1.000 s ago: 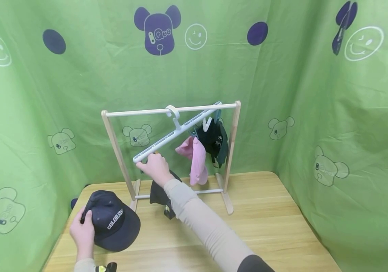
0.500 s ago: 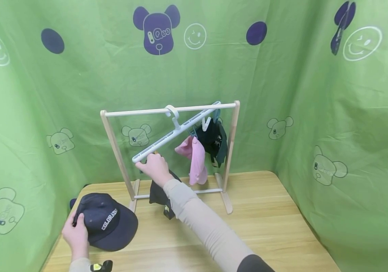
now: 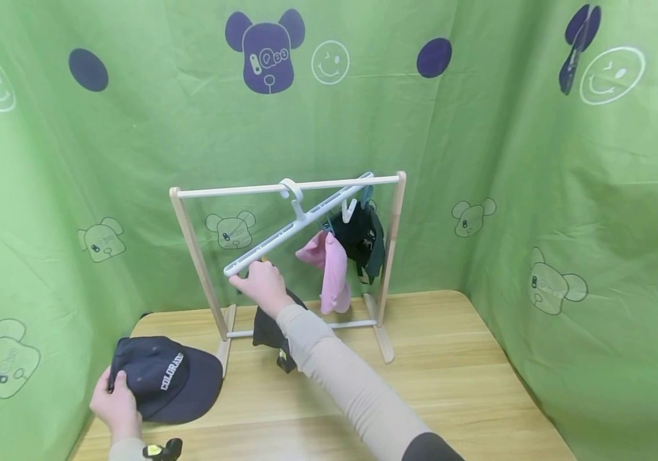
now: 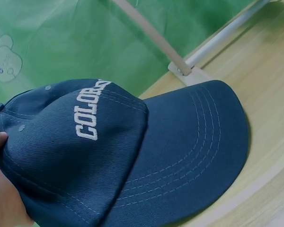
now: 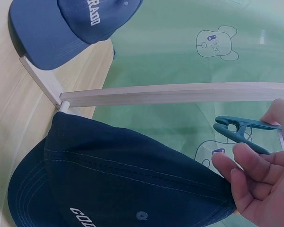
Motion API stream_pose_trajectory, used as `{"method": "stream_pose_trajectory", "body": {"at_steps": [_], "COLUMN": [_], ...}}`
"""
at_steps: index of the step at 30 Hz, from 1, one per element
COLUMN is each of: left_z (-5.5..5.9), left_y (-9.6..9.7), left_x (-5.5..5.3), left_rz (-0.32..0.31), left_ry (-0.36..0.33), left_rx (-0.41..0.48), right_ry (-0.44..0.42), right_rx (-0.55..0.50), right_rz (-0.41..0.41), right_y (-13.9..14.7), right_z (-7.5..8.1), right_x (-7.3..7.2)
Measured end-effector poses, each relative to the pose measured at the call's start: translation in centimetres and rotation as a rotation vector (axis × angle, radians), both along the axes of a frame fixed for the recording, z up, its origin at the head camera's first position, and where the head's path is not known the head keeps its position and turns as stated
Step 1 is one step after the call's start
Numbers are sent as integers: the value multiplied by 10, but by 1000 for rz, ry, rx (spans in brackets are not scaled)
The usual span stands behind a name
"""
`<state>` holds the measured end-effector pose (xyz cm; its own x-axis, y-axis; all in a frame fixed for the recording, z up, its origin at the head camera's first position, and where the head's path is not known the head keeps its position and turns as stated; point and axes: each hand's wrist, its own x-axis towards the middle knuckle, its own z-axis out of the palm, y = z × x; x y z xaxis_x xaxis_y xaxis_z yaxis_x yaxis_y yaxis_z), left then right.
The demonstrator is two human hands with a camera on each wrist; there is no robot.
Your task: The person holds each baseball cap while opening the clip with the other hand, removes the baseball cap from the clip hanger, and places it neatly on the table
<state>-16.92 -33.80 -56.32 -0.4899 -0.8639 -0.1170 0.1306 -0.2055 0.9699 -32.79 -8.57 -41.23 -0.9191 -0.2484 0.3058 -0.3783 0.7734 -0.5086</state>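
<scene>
My left hand (image 3: 115, 404) pinches the back edge of a navy baseball cap (image 3: 156, 378) lettered COLORADO. Its brim points right, above the left side of the table. At the low left end of a tilted pale blue clothes hanger (image 3: 300, 223), my right hand (image 3: 265, 285) holds a teal clothespin (image 5: 244, 127) between thumb and fingers. A second navy cap (image 5: 132, 175) hangs below that hand, its narrow end at the lower fingers. A pink cap (image 3: 334, 272) and a dark green cap (image 3: 363, 240) hang from the hanger's raised right half.
The hanger's hook rests over the white bar (image 3: 219, 191) of a small wooden rack (image 3: 393, 256). A white clothespin (image 3: 348, 210) is on the hanger between the pink and green caps. The wooden table (image 3: 450, 371) is bounded by a green printed curtain (image 3: 363, 115).
My left hand has moved left and slightly down with the navy cap, whose brim has turned more to the right. The right hand and the hanger have stayed in place.
</scene>
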Motion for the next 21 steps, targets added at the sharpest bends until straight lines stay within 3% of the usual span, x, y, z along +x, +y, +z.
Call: {"method": "stream_pose_trajectory", "body": {"at_steps": [7,15,21], "left_z": [-6,-13,-17], "left_y": [-10,-18,-23], "left_x": [3,3,3], "left_rz": [6,15,6], "left_ry": [-51,15,-13], "left_rx": [73,141,162], "right_ry": [0,0,2], "right_rx": [6,9,13], "right_rz": [4,-9,-10], "right_y": [0,0,-1], "right_z": [-1,-1,0], "right_x": [-1,0,0]}}
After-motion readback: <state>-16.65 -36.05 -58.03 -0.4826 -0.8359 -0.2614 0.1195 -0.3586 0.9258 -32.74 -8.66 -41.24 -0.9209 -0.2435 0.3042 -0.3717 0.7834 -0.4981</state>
